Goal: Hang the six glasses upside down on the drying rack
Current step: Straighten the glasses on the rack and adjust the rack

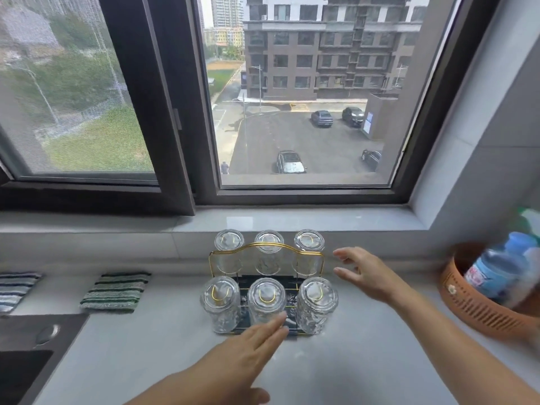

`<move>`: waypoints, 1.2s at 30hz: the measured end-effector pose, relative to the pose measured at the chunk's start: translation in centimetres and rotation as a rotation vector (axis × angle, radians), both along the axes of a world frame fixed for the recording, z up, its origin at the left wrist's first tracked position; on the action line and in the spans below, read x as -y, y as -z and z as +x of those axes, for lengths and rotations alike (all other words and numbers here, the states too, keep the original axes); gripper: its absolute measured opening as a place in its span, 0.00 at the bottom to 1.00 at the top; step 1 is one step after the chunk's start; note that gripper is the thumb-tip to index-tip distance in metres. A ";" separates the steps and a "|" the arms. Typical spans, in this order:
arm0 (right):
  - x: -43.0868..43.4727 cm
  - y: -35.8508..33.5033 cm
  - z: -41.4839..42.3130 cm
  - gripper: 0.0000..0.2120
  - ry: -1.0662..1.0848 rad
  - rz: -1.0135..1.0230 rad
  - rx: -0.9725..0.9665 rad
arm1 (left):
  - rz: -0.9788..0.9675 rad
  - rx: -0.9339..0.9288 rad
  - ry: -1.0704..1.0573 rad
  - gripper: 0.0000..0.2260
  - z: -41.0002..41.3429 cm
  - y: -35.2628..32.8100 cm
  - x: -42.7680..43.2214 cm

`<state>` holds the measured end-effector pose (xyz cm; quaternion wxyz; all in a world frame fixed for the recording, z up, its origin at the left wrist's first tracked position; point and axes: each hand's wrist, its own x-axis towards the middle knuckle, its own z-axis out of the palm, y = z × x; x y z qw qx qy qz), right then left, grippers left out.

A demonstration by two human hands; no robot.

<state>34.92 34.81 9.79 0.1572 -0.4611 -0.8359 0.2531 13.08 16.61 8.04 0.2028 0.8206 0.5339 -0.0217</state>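
A gold wire drying rack (266, 246) with a dark base stands on the grey counter below the window. Several clear patterned glasses hang upside down on its prongs, in a back row (268, 241) and a front row (266, 299). My left hand (251, 350) lies flat in front of the rack, fingertips at the base beside the front middle glass, holding nothing. My right hand (365, 274) hovers open just right of the rack, fingers spread toward the back right glass (309, 240), not touching it.
A green striped cloth (115, 292) and a blue striped cloth (16, 289) lie at the left. A dark sink (23, 372) sits at the lower left. An orange basket (473, 311) holding a plastic bottle (496, 273) stands at the right. The window sill (292, 220) runs behind the rack.
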 end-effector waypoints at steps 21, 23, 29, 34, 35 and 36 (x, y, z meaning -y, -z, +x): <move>-6.9 0.8 -4.5 0.31 0.094 -0.088 0.017 | 0.023 0.036 0.118 0.28 3.8 1.3 -4.3; -7.7 0.8 -5.3 0.34 0.052 -0.123 0.039 | 0.028 0.037 0.113 0.27 3.7 1.6 -4.2; -8.4 1.1 -6.3 0.32 -0.077 -0.084 0.169 | 0.271 0.012 0.031 0.25 3.5 1.6 -4.0; -8.7 1.4 -6.1 0.32 -0.106 -0.122 0.115 | -0.030 0.020 -0.004 0.36 3.8 0.8 -4.2; -8.7 1.5 -6.0 0.32 -0.107 -0.137 0.098 | -0.043 0.005 -0.011 0.36 3.9 0.6 -4.3; -8.8 1.7 -6.0 0.32 -0.106 -0.152 0.076 | -0.046 -0.012 -0.007 0.36 4.1 0.7 -4.4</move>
